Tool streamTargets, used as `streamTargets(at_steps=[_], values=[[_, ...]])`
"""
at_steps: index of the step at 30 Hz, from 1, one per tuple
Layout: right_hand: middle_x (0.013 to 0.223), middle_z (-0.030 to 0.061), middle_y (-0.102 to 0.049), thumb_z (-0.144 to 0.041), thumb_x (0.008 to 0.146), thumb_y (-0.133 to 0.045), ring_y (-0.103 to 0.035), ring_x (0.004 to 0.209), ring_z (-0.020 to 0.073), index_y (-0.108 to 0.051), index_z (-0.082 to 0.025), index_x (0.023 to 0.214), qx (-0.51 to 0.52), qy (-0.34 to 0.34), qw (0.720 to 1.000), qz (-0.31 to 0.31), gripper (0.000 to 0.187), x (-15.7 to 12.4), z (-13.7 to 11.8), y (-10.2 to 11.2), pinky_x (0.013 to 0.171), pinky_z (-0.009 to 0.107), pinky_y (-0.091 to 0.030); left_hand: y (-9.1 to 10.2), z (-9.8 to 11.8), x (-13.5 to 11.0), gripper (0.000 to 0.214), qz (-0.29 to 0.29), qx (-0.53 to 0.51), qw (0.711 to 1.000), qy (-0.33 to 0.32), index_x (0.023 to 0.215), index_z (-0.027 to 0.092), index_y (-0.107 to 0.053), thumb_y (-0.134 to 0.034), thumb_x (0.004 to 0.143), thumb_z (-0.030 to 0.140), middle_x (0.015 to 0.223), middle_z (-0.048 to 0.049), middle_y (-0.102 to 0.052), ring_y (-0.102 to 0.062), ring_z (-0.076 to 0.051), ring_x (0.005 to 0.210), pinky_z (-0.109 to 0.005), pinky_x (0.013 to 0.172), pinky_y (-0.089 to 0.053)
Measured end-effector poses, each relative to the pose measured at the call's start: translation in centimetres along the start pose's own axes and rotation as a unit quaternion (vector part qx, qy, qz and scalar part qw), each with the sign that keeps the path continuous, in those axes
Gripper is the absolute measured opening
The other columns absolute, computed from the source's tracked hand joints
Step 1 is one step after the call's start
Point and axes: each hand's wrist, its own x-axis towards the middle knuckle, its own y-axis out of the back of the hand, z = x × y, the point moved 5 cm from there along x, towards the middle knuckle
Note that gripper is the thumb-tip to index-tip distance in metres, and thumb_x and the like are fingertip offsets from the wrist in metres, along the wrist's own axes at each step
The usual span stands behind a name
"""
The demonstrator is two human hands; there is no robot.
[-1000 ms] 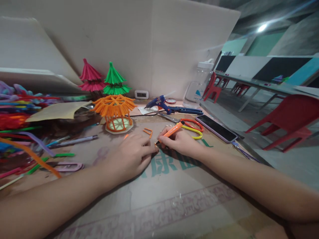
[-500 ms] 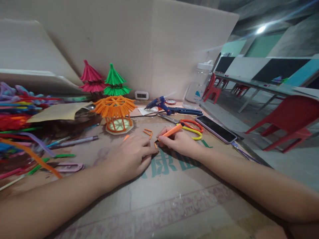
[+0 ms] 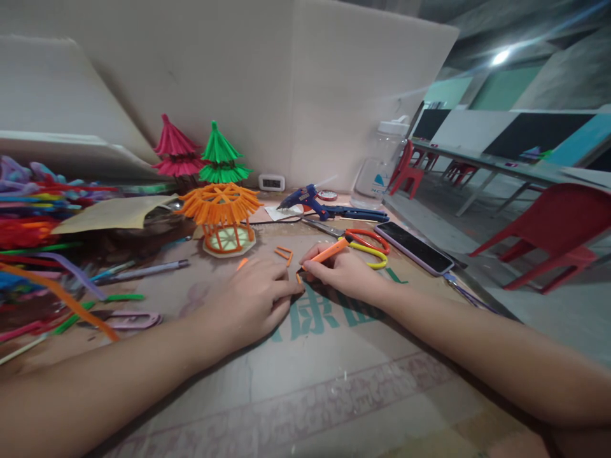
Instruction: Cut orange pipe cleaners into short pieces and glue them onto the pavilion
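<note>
My right hand has its grip clenched round an orange craft knife, held like a pen, its tip slanting down to the cardboard sheet that covers the worktop. My left hand lies palm down just beside it, grip released and closed on nothing, fingers bent. The forefinger ends at a tiny orange strip piece right under the knife tip, though I cannot tell whether it presses on the piece. Large green Chinese characters are printed on the cardboard, partly under my hands; the one I can make out looks like 康. Two bent orange offcuts lie just beyond my fingers. Further back stands an orange strip pavilion, with a pink paper tower and a green one behind it. To my right are scissors with orange and yellow handles, a dark phone, a blue glue gun and a clear water bottle bearing a blue logo too small to read. A small white digital clock sits at the cardboard wall, its digits unreadable. Coloured strips are piled on my left.
</note>
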Motion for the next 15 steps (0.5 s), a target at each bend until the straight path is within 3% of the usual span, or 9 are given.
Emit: streamTargets(at_steps=[8, 15], values=[[0.081, 0.0051, -0.072, -0.026, 0.093, -0.059, -0.069, 0.074, 0.0166, -0.062, -0.019, 0.088, 0.017, -0.007, 1.000, 0.002, 0.009, 0.11, 0.35, -0.09, 0.066, 0.027, -0.055, -0.10, -0.03, 0.00, 0.031, -0.008, -0.001, 1.000, 0.001, 0.107, 0.023, -0.077, -0.048, 0.099, 0.021, 0.090, -0.0083, -0.065, -0.059, -0.025, 0.087, -0.039, 0.077, -0.045], [0.076, 0.0019, -0.069, -0.026, 0.091, -0.059, -0.065, 0.069, 0.0140, -0.062, -0.019, 0.086, 0.002, -0.005, 1.000, 0.003, 0.010, 0.00, 0.01, 0.09, 0.062, 0.024, -0.051, -0.17, 0.02, -0.02, 0.033, -0.011, 0.001, 1.000, -0.002, 0.108, 0.023, -0.077, -0.045, 0.101, 0.024, 0.089, -0.0081, -0.064, -0.057, -0.025, 0.087, -0.039, 0.077, -0.043]])
